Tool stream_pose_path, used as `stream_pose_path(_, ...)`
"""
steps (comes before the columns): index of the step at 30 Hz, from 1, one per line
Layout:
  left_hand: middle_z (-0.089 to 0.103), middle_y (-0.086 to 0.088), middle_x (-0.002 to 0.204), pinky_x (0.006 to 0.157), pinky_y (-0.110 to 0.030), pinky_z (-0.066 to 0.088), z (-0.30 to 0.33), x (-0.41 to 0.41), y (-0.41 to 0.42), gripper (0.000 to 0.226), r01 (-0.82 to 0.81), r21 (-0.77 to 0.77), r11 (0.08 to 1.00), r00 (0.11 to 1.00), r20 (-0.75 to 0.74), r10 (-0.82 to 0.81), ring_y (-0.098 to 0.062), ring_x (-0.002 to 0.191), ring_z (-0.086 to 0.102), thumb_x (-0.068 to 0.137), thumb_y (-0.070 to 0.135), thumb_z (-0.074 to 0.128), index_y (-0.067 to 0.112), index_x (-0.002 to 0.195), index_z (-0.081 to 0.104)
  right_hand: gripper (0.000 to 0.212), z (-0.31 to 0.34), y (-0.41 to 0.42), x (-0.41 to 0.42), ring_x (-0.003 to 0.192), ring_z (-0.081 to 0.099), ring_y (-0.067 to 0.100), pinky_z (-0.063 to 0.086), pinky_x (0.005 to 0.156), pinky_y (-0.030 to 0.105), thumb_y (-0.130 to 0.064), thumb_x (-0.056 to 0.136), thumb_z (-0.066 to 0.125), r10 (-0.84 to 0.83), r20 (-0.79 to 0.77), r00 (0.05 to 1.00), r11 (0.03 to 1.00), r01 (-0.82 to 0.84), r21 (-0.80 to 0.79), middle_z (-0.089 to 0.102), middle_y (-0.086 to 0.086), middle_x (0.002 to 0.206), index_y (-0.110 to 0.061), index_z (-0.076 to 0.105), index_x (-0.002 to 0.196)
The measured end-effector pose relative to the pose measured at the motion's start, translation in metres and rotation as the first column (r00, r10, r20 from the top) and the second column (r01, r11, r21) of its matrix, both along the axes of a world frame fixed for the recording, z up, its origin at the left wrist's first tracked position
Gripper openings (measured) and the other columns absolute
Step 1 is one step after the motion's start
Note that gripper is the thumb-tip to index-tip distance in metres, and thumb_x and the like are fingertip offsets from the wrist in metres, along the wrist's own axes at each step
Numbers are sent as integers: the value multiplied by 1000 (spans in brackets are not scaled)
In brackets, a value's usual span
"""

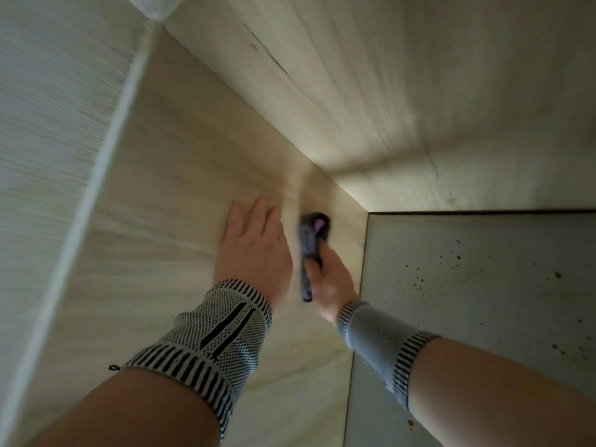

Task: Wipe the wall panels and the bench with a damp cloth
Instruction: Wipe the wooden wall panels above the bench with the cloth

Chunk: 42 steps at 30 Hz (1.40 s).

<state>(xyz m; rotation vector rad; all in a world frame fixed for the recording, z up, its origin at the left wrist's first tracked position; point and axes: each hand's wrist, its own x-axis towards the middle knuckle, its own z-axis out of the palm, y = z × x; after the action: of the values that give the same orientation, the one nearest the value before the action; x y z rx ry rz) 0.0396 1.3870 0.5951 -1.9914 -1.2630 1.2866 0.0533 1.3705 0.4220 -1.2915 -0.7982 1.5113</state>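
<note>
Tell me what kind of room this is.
Probably a wood-lined sauna or similar cabin: pale wooden wall panels, a wooden bench under the left hand, and a speckled tiled floor. The right hand grips the cloth.

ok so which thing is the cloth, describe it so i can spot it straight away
Find the pale wood panel running up the middle. Two hands lie against it; the cloth is the bunched grey-purple wad gripped by the right hand, the only dark thing there. The left hand lies flat and bare.
</note>
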Motion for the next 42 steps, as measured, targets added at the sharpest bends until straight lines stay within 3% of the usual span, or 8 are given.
stream_pose_path(3,-10,-5,165,116,-58,-9,30,-8,-13,62,-9,40,999,1000,-8,9,-30,150,-16,101,22,25,8,157,2,42,19,-1,6,76,56,16,47,63,22,-21,104,36,59,30,998,948,-46,-316,58,3,109,-21,36,145)
stream_pose_path(9,-6,-2,166,117,-57,-9,81,-24,-45,62,-6,135,991,999,44,0,-30,150,-18,100,29,22,14,158,7,49,124,-52,-24,112,59,22,47,90,28,-33,98,41,1,-16,1000,950,4,314,52,0,140,-35,36,146)
stream_pose_path(14,-18,-4,164,119,-51,-8,117,-52,-79,65,-3,229,974,996,84,-17,-33,148,-23,103,34,26,14,157,-5,49,112,-58,-7,114,58,30,46,90,29,-24,103,40,106,107,989,991,-96,-93,54,8,136,-24,30,150)
stream_pose_path(20,-15,-7,164,116,-41,-16,129,-89,-111,63,54,225,973,976,195,-99,-32,149,-18,101,24,23,12,156,-4,51,169,-104,-42,112,57,27,42,92,28,-19,97,50,-5,71,997,901,-26,434,59,8,128,-23,39,147)
stream_pose_path(26,-20,-5,163,114,-41,-21,121,-96,-113,65,60,261,964,967,224,-121,-30,145,-27,101,20,24,8,156,-9,48,126,-97,-34,98,62,31,52,83,33,-22,102,39,68,75,995,974,-50,-219,61,10,124,-24,32,150)
stream_pose_path(32,-9,-4,166,119,-43,-12,123,-95,-114,66,66,250,966,960,248,-130,-32,149,-18,94,26,14,9,157,5,41,179,-126,-60,96,62,26,49,80,35,-20,98,46,-105,27,994,907,84,412,65,6,115,-26,47,138)
stream_pose_path(38,-13,-5,165,119,-45,-12,121,-96,-114,63,86,273,958,969,203,-144,-34,149,-18,98,18,22,6,156,0,39,136,-116,-50,86,59,26,47,71,31,-24,103,35,115,168,979,960,-67,-270,62,12,120,-16,39,142)
stream_pose_path(42,-11,-4,165,121,-46,-8,121,-98,-112,64,100,267,958,968,198,-156,-34,149,-17,100,31,22,7,157,2,39,193,-133,-64,91,63,27,43,70,27,-20,100,42,-78,-5,997,978,78,194,66,9,112,-22,45,138)
